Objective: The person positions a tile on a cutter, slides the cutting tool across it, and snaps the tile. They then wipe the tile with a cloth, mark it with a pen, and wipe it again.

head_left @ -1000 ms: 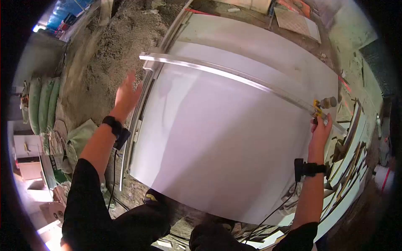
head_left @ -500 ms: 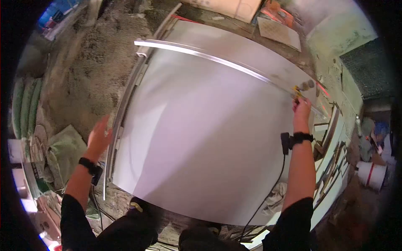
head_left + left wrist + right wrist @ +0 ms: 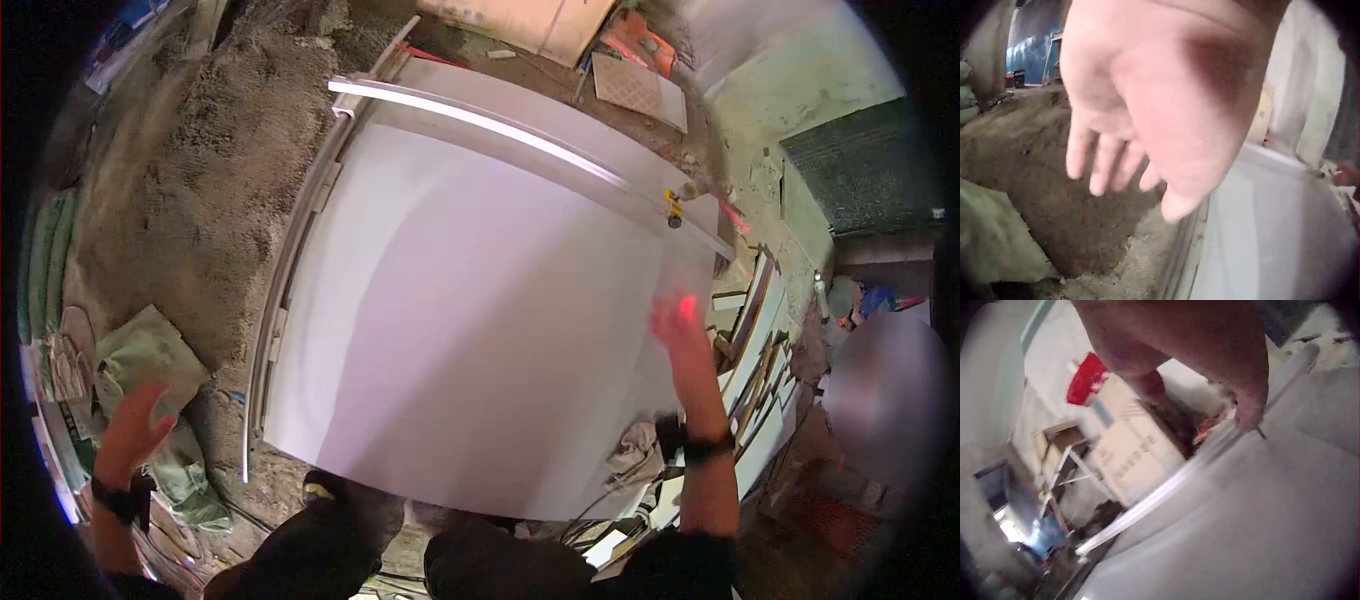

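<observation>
A large white slab (image 3: 480, 340) lies in front of me, and a long silvery metal rail (image 3: 470, 122) crosses its far part. Near the rail's right end sits a small yellow-and-black fitting (image 3: 674, 209). My right hand (image 3: 682, 325) hovers over the slab's right side, nearer me than the fitting; it is blurred, has a red glow on it, and shows nothing in its grasp. Off to the left of the slab, my left hand (image 3: 135, 435) is empty above a green sack (image 3: 155, 360). Its fingers appear loosely extended in the left wrist view.
A second metal bar (image 3: 292, 270) runs along the slab's left edge. Narrow offcut strips (image 3: 765, 370) pile up at the right, beside a crumpled cloth (image 3: 637, 455). Rough dirt floor (image 3: 200, 200) lies to the left. A cardboard box (image 3: 1138, 444) stands beyond the rail.
My right hand has let go of the yellow fitting and come back toward me. My left hand has moved down and left, away from the slab's left edge.
</observation>
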The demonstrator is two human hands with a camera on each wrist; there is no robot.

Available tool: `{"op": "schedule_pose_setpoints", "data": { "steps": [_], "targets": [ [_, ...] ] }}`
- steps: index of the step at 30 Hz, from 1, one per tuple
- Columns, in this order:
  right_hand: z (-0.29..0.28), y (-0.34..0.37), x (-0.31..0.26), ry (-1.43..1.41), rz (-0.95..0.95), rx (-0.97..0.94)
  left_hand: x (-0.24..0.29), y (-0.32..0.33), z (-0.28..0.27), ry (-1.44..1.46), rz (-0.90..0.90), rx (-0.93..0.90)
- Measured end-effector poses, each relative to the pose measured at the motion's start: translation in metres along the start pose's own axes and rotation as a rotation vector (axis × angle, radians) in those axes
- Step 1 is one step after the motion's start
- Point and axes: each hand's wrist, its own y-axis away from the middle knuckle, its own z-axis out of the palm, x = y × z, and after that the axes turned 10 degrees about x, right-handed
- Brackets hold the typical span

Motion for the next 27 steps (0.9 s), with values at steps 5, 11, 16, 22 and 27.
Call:
{"op": "schedule_pose_setpoints", "data": {
  "steps": [5, 11, 16, 22, 27],
  "targets": [
    [-0.006, 0.315, -0.108, 0.645, 0.171, -0.464, -0.014, 0.181, -0.033, 0.51, -0.335, -0.2],
    [-0.014, 0.554, -0.145, 0.749, 0.502, -0.009, 0.112, 0.349, -0.172, 0.7, -0.761, -0.48],
    [-0.018, 0.67, -0.201, 0.734, 0.649, 0.131, 0.123, 0.415, -0.247, 0.363, -0.472, -0.643],
    [-0.034, 0.711, -0.2, 0.706, 0.696, 0.167, 0.114, 0.422, -0.284, 0.228, -0.183, -0.82],
    [-0.049, 0.653, -0.124, 0.629, 0.647, 0.194, 0.122, 0.332, -0.234, 0.28, 0.065, -0.871]
  ]
}}
